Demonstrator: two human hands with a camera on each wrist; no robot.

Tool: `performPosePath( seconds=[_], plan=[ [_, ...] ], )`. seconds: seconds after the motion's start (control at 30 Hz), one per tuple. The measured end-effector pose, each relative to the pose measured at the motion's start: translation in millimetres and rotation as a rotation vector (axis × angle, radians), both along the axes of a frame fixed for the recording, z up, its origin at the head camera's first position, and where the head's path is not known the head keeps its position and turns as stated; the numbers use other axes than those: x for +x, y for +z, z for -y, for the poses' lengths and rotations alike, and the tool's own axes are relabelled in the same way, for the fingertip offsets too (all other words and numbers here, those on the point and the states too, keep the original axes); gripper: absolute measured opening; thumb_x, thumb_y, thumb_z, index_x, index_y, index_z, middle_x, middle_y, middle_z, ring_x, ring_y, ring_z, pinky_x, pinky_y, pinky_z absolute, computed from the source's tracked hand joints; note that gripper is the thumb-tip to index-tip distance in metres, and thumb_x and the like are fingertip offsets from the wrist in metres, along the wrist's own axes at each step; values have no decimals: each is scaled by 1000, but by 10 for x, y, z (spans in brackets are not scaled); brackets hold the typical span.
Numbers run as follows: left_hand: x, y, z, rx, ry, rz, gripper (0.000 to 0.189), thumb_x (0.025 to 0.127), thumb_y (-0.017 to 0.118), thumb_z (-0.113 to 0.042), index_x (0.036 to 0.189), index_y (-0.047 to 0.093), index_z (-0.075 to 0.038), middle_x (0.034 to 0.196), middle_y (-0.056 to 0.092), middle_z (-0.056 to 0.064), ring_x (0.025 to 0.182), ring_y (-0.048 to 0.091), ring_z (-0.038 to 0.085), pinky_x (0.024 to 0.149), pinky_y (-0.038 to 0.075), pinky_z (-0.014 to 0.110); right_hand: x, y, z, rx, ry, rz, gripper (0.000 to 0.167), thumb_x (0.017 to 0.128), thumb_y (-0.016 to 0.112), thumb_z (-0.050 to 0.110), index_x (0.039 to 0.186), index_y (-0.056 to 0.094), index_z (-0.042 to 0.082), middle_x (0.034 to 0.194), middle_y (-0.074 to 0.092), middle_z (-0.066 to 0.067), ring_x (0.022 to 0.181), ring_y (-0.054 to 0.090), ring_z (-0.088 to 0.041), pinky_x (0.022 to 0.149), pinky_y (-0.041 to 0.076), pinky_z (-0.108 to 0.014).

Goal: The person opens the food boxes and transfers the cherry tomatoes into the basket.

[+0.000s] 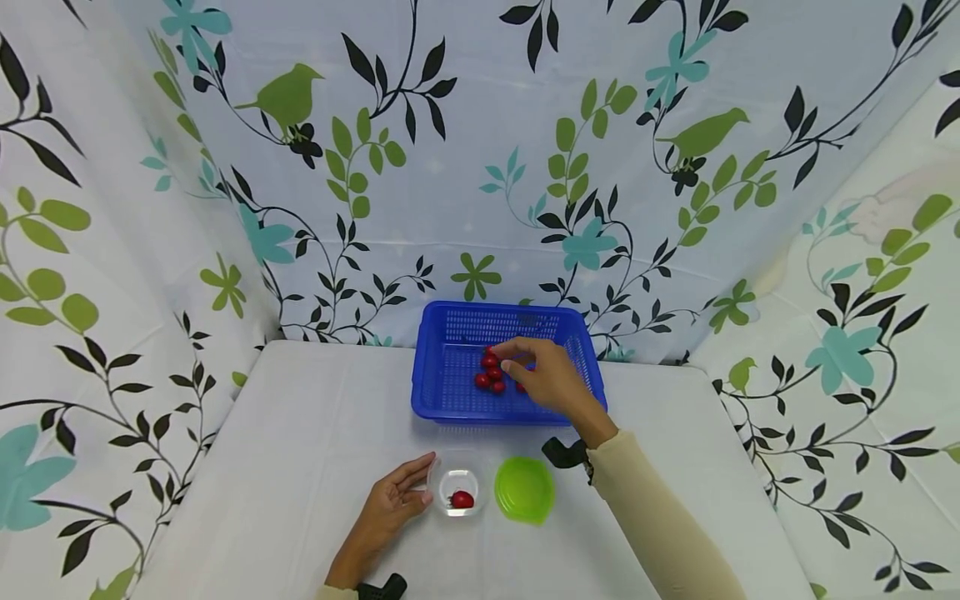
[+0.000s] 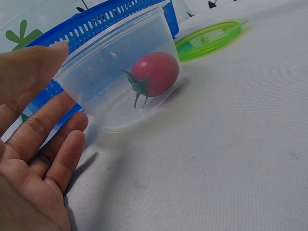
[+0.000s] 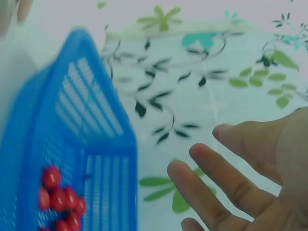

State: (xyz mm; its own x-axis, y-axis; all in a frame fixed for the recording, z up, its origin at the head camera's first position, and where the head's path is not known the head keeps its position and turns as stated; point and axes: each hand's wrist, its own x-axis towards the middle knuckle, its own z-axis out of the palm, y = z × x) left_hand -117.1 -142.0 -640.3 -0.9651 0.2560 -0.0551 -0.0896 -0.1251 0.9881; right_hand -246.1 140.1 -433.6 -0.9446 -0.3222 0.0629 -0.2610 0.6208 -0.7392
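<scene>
In the head view a small clear plastic tub [image 1: 447,463] stands on the table with one cherry tomato [image 1: 462,499] in it. My left hand [image 1: 393,500] is at the tub's left side, relaxed fingers and thumb against its wall and rim. In the left wrist view the tomato [image 2: 156,74] shows its green stem through the tub wall. My right hand [image 1: 553,375] reaches over the blue plastic basket [image 1: 450,408], thumb and forefinger apart beside several cherry tomatoes [image 1: 494,374]. In the right wrist view its fingers are spread and hold nothing.
A bright green lid [image 1: 524,490] lies on the white tablecloth [image 1: 322,417], right of the tub and in front of the basket. Patterned cloth [image 1: 465,208] hangs behind the basket and along both sides.
</scene>
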Motion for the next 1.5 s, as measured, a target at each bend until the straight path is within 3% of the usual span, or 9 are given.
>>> performPosePath(
  seconds=[0.2,0.47,0.73,1.13,1.37,1.5],
  plan=[
    [-7,5,0,-3,5,15,64,97,73,1,156,52,-9,161,54,16,134,61,10,102,54,21,362,-79,94,-94,37,67,25,106,68,21,127,76,30,131,75,5,122,69,-24,105,58,-51],
    [-12,-6,0,-37,-3,31,65,97,74,-2,157,51,-13,160,54,14,129,63,17,101,55,23,684,-388,160,-154,106,194,28,106,67,22,133,72,26,135,73,2,119,69,-23,101,60,-44],
    [-7,-34,14,-49,-7,17,66,97,74,-1,158,50,-13,161,54,15,131,63,21,101,56,23,761,-656,213,-183,113,275,28,107,65,17,133,72,23,135,74,-5,111,71,-21,96,62,-41],
    [-27,-50,-12,-59,-11,-51,69,95,77,0,157,51,-11,164,50,15,135,59,4,103,53,21,879,-930,389,-127,153,276,33,103,67,6,133,72,16,133,74,-12,112,74,-26,93,64,-39],
    [-11,-10,-11,-59,-12,-28,68,95,76,0,157,51,-10,163,51,16,138,59,18,104,55,23,946,-988,490,-5,169,252,35,101,68,5,134,72,14,134,74,-6,112,75,-23,98,62,-44],
    [-11,-3,-5,-56,-24,-38,67,96,75,0,158,51,-10,163,51,16,139,59,19,104,55,23,976,-982,538,64,157,241,36,100,68,7,134,73,17,135,74,-6,113,75,-26,101,60,-50]
  ],
)
